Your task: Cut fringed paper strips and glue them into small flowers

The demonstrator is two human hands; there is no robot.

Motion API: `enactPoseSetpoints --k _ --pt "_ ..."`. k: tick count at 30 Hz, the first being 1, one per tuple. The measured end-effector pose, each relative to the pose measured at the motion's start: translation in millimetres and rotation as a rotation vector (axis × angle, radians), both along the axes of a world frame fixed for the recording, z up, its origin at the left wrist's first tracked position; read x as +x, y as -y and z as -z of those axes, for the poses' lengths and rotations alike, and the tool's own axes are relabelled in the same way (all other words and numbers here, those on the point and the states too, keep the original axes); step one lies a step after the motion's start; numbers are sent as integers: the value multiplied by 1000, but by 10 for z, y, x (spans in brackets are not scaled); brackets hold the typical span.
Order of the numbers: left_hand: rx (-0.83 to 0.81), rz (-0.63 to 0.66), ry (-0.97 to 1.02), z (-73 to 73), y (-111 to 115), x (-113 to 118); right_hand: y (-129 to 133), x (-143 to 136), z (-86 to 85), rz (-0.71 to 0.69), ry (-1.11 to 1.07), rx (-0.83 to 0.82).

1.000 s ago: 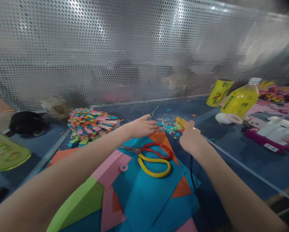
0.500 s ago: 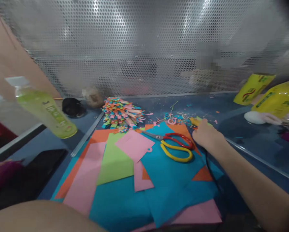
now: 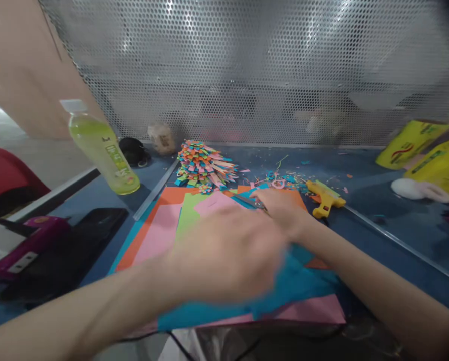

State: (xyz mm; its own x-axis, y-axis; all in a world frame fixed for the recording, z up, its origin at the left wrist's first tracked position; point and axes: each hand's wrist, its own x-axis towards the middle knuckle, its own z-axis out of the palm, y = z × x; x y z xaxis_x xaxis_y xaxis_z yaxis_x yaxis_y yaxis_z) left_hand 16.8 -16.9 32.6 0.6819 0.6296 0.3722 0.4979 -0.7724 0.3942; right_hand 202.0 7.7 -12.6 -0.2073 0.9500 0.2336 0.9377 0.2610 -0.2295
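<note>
My right hand (image 3: pixel 284 209) is over the scissors (image 3: pixel 249 201), fingers curled around the handle end. The scissors' blades point left across the coloured paper, and their handles are hidden. My left hand (image 3: pixel 232 255) is smeared by motion in front of my right one, above the paper, so its fingers cannot be made out. Under both hands spread sheets of coloured paper (image 3: pixel 160 228), in pink, orange, green and blue. To the right of my right hand a yellow glue gun (image 3: pixel 325 198) lies on the table. Behind the paper sits a bundle of small multicoloured paper strips (image 3: pixel 205 165).
A green drink bottle (image 3: pixel 104 153) stands at left, near a black phone (image 3: pixel 100 228) and a purple-and-white object (image 3: pixel 32 243). Paper scraps (image 3: pixel 290 178) litter the back. Yellow packages (image 3: pixel 412 143) sit at right. A perforated metal panel (image 3: pixel 228 65) rises behind the table.
My right hand has let go of the glue gun and moved left onto the scissors. My left hand has come into view over the paper. The view has shifted left.
</note>
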Motion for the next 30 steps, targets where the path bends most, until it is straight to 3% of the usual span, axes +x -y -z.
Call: enactPoseSetpoints --k 3,7,13,30 --pt "-101 -159 -93 110 -402 -11 -9 -97 18 -61 -24 -20" --pt "-130 -182 -96 374 -642 30 -13 -54 124 -106 -106 -33" --pt "-139 -152 -63 606 -610 61 29 -18 267 -117 -229 -49" --pt "-349 -130 172 709 -638 29 71 -64 299 -133 -734 -65"
